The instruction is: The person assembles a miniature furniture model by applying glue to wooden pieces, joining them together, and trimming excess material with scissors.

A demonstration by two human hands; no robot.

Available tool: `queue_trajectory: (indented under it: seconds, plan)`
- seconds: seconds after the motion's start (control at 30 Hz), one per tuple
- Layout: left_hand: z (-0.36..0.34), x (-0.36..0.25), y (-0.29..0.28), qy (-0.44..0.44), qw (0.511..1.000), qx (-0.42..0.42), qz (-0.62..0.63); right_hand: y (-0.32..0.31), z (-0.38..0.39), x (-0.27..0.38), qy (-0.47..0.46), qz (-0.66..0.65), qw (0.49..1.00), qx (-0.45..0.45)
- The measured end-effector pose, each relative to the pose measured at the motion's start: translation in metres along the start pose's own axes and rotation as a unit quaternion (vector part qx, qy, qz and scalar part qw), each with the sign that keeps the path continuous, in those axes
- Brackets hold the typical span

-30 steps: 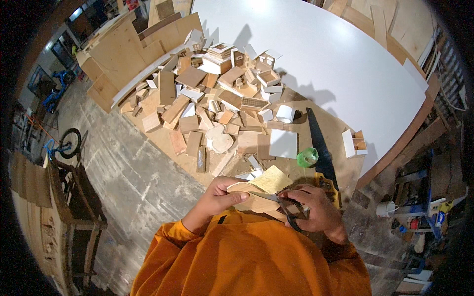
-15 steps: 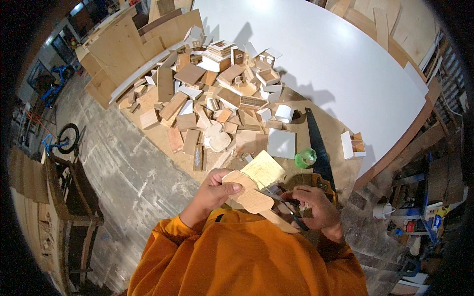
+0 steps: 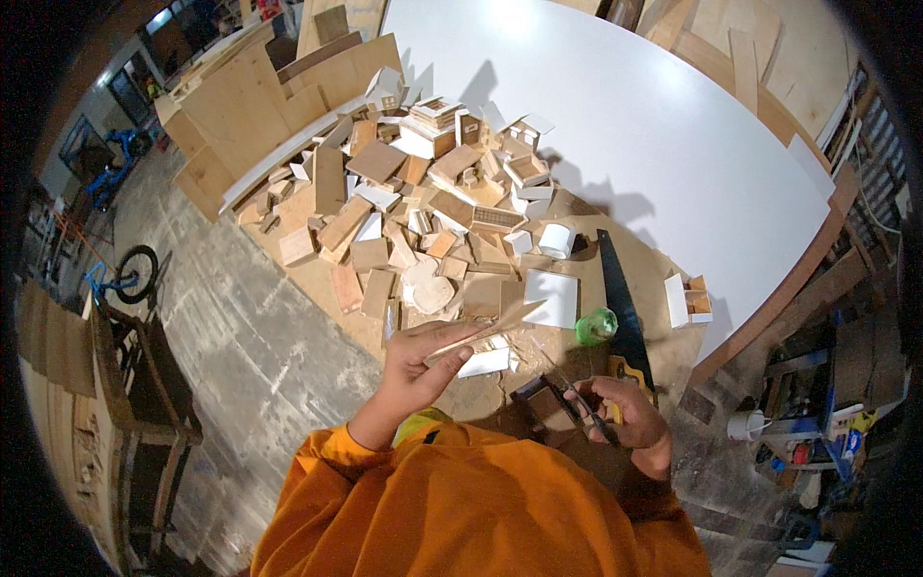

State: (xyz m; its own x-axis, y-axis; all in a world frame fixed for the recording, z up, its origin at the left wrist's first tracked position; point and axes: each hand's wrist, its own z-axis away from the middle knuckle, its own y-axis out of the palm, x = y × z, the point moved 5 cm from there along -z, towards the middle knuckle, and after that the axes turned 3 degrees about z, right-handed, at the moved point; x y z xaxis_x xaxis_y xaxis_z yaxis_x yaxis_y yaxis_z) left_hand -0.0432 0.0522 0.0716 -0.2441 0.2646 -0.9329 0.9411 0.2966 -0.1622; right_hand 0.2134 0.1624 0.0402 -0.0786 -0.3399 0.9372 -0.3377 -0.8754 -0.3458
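My left hand (image 3: 428,361) is closed on a flat light-wood piece (image 3: 463,340), seen almost edge-on, fingers on top and thumb beneath. A thin sheet (image 3: 519,315) sticks out beyond the fingertips, pressed against the wood. Lower right, my right hand (image 3: 620,409) is wrapped round a pair of scissors (image 3: 577,392) with dark handles; the slim blades point up and left, apart from the sheet. Under the hands lie a white block (image 3: 486,363) and some scraps. Close to my right hand is a handsaw (image 3: 623,298) with a dark blade and yellow handle.
A heap of wooden offcuts (image 3: 375,162) and small model houses covers the board ahead. A green cup-like container (image 3: 596,327) stands beside the saw. Further right sits a small white divided box (image 3: 688,300). A large white panel (image 3: 615,115) spans the back; a wooden bench (image 3: 115,413) stands left.
My left hand has turned the wood and sheet from face-on to nearly edge-on. My right hand has drawn the scissors slightly down and away from the sheet.
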Motion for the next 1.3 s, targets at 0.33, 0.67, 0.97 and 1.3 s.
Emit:
queue_trajectory:
  seconds: [0.33,0.67,0.97,1.3]
  plan:
    - [-0.005,-0.022,0.026,0.243,0.902,-0.078,-0.349,0.046,-0.029,-0.011,-0.019,-0.434,0.874,-0.218]
    - [-0.003,-0.012,0.044,0.279,0.837,-0.089,-0.463,0.054,-0.095,0.019,0.040,-0.450,0.834,-0.317]
    - [0.014,-0.007,0.025,0.253,0.937,-0.185,-0.155,0.047,-0.085,0.005,0.067,-0.480,0.807,-0.337]
    - [0.025,0.055,0.054,-0.252,0.863,-0.168,0.405,0.050,-0.089,0.009,0.056,-0.341,0.873,-0.344]
